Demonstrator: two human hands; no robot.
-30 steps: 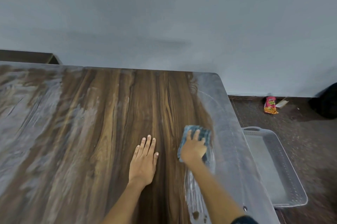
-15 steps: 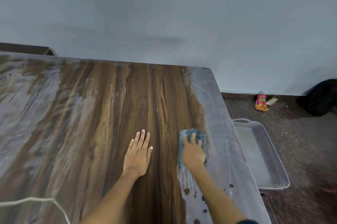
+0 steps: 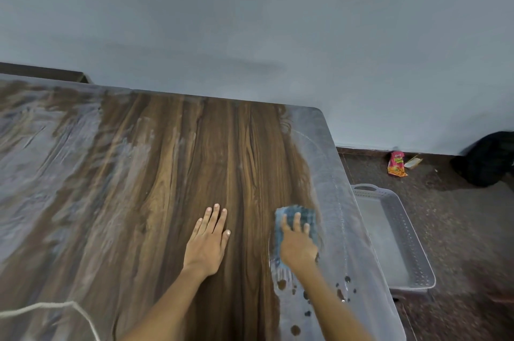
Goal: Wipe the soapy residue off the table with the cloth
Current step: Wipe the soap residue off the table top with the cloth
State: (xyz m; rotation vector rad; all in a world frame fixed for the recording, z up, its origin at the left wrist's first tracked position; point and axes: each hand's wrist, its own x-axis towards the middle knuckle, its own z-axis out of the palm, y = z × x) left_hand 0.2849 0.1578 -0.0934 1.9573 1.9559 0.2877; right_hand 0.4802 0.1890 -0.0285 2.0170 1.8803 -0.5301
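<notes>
A dark wood-grain table fills the lower left. A whitish soapy film covers a strip along its right edge, and more film lies over the left part. My right hand presses flat on a blue checked cloth at the border between the clean middle band and the right strip. The fingers lie straight on the cloth. My left hand rests flat on the clean wood, fingers together, a hand's width left of the cloth.
A grey perforated plastic tray sits on the floor just past the table's right edge. A red snack packet and a dark bag lie by the wall. A white cord crosses the table's near left corner.
My right hand has drawn the cloth back toward me along the right strip. My left hand stays flat on the wood. The view shifted slightly.
</notes>
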